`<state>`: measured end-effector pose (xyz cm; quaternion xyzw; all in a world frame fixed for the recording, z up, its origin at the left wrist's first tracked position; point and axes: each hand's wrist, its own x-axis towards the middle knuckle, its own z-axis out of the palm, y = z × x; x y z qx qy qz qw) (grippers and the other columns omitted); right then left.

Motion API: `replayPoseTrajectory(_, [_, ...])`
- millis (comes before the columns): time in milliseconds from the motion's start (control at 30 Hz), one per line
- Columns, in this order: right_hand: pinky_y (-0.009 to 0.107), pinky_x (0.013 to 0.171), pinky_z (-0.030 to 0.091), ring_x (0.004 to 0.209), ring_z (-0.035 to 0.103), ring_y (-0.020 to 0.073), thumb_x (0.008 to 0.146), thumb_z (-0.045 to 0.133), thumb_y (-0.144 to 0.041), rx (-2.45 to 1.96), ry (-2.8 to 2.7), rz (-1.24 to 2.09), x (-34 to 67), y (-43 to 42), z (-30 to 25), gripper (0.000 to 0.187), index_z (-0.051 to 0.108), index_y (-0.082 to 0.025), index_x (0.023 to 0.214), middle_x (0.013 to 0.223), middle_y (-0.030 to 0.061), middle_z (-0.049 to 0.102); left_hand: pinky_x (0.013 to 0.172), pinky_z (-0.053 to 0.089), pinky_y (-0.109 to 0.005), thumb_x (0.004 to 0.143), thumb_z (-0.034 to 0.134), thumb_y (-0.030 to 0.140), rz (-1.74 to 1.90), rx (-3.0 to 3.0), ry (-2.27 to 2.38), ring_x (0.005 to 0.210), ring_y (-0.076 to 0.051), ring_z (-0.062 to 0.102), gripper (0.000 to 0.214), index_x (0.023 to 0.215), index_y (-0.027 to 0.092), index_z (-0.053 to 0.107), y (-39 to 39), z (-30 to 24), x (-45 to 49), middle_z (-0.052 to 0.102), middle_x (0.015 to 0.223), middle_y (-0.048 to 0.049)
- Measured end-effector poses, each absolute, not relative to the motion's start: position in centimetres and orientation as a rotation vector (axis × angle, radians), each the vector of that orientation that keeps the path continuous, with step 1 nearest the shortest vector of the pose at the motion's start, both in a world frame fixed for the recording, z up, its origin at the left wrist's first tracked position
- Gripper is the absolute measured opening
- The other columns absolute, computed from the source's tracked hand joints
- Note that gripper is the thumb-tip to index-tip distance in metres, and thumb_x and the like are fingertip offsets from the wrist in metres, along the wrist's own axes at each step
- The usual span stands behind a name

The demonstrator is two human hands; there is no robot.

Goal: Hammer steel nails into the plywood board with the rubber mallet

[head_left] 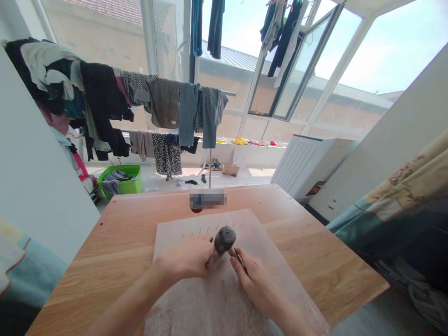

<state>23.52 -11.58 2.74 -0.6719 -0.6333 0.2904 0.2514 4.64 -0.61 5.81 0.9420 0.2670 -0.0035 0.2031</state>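
Observation:
My right hand [257, 275] is closed round the wooden handle of a hammer [225, 239] with a dark, rounded head. The head is over a pale wooden board [182, 308] that lies on the table. Just left of the head, my left hand [191, 255] is closed, its fingertips pinched low near the board. Whatever those fingertips hold is hidden behind the hammer and the fingers. Several thin nails [217, 228] stand upright in a row across the far part of the board. Another thin nail-like piece [224, 289] shows on the board between my hands.
The board rests on a wood-grain table [297, 233]. A blurred-out grey object [208, 199] lies by the table's far edge. Beyond are a green basket [129, 186] of clothes, a loaded drying rack [229, 93] and a white ribbed cabinet [297, 161]. Curtains [395, 186] hang at right.

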Motion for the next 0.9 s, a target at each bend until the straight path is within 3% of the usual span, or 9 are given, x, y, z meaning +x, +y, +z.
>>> replayPoseTrajectory(133, [0.033, 0.080, 0.042, 0.096, 0.068, 0.0274, 0.103, 0.038, -0.043, -1.863, -1.709, 0.790, 23.7, -11.5, 2.3, 0.035, 0.064, -0.021, 0.113, 0.098, 0.0096, 0.074, 0.055, 0.037, -0.027, 0.063, 0.060, 0.013, -0.053, 2.568, 0.929, 0.064, -0.018, 0.056, 0.009, 0.070, 0.020, 0.062, 1.4, 7.2, 2.4, 0.064, 0.072, -0.0020])
replayPoseTrajectory(300, [0.034, 0.082, 0.043, 0.095, 0.068, 0.0279, 0.103, 0.036, -0.044, -1.837, -1.702, 0.832, 23.8, -11.4, 2.4, 0.037, 0.064, -0.020, 0.112, 0.097, 0.0101, 0.074, 0.064, 0.045, -0.024, 0.077, 0.055, 0.021, 0.363, 2.253, 0.919, 0.071, -0.016, 0.060, 0.024, 0.099, 0.020, 0.063, 5.2, 6.4, -0.6, 0.065, 0.078, 0.0007])
replayPoseTrajectory(533, [0.034, 0.082, 0.044, 0.098, 0.068, 0.0286, 0.102, 0.037, -0.045, -1.835, -1.687, 0.824, 23.8, -11.5, 2.5, 0.038, 0.064, -0.021, 0.113, 0.099, 0.0091, 0.075, 0.073, 0.049, -0.027, 0.079, 0.058, 0.032, 0.509, 2.096, 0.847, 0.076, -0.017, 0.060, 0.016, 0.082, 0.018, 0.064, 6.4, 4.3, -0.4, 0.065, 0.079, -0.0017])
replayPoseTrajectory(900, [0.033, 0.081, 0.043, 0.096, 0.068, 0.0268, 0.102, 0.038, -0.044, -1.800, -1.678, 0.830, 23.8, -11.5, 2.6, 0.035, 0.064, -0.022, 0.109, 0.098, 0.0077, 0.075, 0.066, 0.046, -0.025, 0.071, 0.058, 0.023, 0.430, 2.079, 0.859, 0.071, -0.016, 0.059, 0.012, 0.078, 0.017, 0.066, 6.7, 3.2, -0.6, 0.065, 0.076, -0.0006])
